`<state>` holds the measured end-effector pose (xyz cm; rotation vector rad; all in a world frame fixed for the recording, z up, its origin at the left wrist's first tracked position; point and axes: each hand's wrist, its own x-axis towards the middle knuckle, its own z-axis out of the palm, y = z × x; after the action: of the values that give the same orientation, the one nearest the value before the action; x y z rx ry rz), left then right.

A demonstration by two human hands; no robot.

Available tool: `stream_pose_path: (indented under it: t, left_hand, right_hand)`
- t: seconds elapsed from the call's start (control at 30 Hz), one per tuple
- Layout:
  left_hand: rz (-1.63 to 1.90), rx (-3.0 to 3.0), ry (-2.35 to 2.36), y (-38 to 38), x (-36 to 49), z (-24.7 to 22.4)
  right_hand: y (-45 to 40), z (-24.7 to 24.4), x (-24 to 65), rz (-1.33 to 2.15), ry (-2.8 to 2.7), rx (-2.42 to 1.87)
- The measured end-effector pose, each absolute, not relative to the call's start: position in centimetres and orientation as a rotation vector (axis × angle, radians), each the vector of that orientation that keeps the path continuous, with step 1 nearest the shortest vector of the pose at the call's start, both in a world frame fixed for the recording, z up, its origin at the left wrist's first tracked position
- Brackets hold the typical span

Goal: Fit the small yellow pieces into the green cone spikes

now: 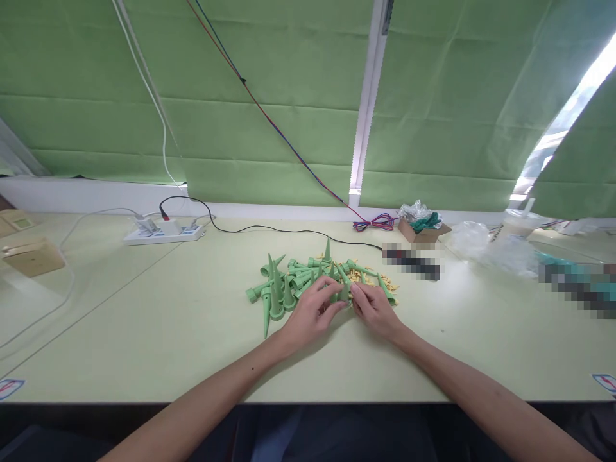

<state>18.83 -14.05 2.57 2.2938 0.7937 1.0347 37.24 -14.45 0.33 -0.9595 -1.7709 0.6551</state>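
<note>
A heap of green plastic cone-shaped spikes lies on the table, some upright and others on their sides. Small yellow pieces are scattered among and behind them. My left hand curls its fingers and thumb around one green spike at the heap's right side. Close against that spike, my right hand is closed in a pinch. Whatever lies between its fingertips is hidden. Another green spike rests just behind the right hand.
A white power strip with plugs stands at the back left. From it a black cable runs to a blurred dark object. A small cardboard box, a lidded cup and plastic bags are at the back right. Beige boxes sit far left.
</note>
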Motion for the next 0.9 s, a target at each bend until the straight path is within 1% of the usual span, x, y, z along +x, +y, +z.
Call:
stream_pose_path:
  t: [0.13,0.33,0.5,0.67,0.9]
  left_hand:
    - [1.05,2.251,0.844,-14.12,18.92,2.48]
    - [1.167,2.122,0.963,-14.04,19.01,2.3]
    - [1.06,2.001,1.025,-14.24,19.18,2.93]
    - [0.964,1.837,0.934,-14.05,19.27,3.11]
    - [0.788,1.605,0.791,-13.55,19.06,2.83]
  right_hand:
    - [-14.58,0.39,37.22,0.719,-1.726,-0.899]
    - [-14.62,0.38,37.35,0.752,-1.638,-0.863]
    - [-14.64,0.47,37.33,0.716,-1.605,-0.884]
    - [-14.34,0.06,37.55,0.723,-1.595,-0.867]
    - [-14.36,-0.01,37.66,0.601,-1.772,-0.909]
